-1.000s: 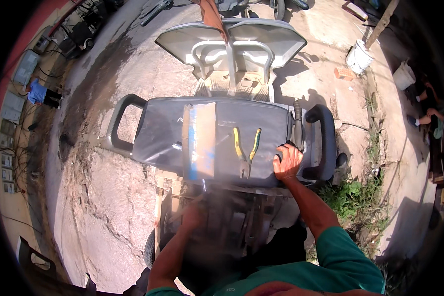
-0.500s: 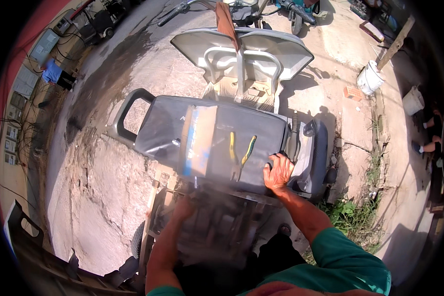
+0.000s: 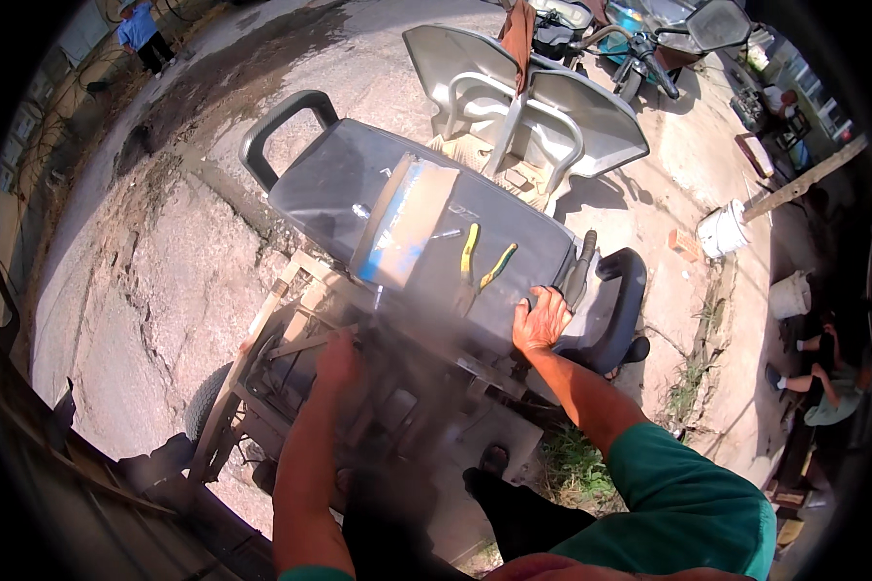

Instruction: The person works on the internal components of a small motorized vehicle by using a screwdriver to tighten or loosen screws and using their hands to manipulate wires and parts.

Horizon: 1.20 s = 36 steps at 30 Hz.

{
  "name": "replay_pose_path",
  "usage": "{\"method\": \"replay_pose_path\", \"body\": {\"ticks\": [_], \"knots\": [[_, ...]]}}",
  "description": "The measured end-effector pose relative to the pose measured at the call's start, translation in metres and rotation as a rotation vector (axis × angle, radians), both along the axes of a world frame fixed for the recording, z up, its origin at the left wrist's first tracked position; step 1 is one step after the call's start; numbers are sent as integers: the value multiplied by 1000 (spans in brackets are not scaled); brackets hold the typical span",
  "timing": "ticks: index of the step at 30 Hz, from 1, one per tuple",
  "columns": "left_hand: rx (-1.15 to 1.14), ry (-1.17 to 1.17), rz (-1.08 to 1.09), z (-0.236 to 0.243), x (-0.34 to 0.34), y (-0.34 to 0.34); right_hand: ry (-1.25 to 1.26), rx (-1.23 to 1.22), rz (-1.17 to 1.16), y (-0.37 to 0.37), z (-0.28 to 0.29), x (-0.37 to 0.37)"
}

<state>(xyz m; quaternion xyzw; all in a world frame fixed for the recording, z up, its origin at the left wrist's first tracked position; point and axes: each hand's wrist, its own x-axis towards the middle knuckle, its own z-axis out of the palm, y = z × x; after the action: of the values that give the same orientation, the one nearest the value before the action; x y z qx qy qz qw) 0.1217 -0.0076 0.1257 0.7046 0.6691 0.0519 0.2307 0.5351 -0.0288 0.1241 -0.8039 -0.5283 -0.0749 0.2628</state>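
Observation:
A long grey padded seat with black side handles lies across the cart frame. On it are a cardboard strip with blue marks and yellow-handled pliers; a long dark-handled object rests at its right end. My right hand bears on the seat's near right part, fingers bent around something dark that I cannot make out. My left hand is low among the frame's bars left of centre; its fingers are hidden in a hazy smear covering the lower middle of the picture.
A pale plastic fairing with tubular bars stands beyond the seat, a brown cloth over it, motorbikes behind. Buckets and a brick line the right. Co-workers or bystanders sit at right; a person stands far left.
The view has swung, so the seat appears tilted and higher at left, and more motorbikes show. My right hand stays at the seat's near right part; my left hand stays among the bars.

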Motion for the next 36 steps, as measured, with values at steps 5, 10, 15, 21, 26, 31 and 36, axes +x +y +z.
{"method": "replay_pose_path", "body": {"ticks": [5,10,15,21,26,31,36], "knots": [[145,13,20,41,15,-25,14,-482,220,9,69,26],[-132,113,349,11,-24,-31,-218,-747,823,28,169,65],[179,-99,201,-24,-22,-30,-221,-690,911,-2,175,160],[-68,62,315,2,-27,-29,-214,-692,929,11,176,143],[224,-53,48,-26,-57,-38,-162,-669,925,13,172,144],[-48,31,280,-13,-38,-39,-192,-659,900,10,174,147],[234,-69,236,-23,-45,-53,-189,-651,929,11,171,143]]}}
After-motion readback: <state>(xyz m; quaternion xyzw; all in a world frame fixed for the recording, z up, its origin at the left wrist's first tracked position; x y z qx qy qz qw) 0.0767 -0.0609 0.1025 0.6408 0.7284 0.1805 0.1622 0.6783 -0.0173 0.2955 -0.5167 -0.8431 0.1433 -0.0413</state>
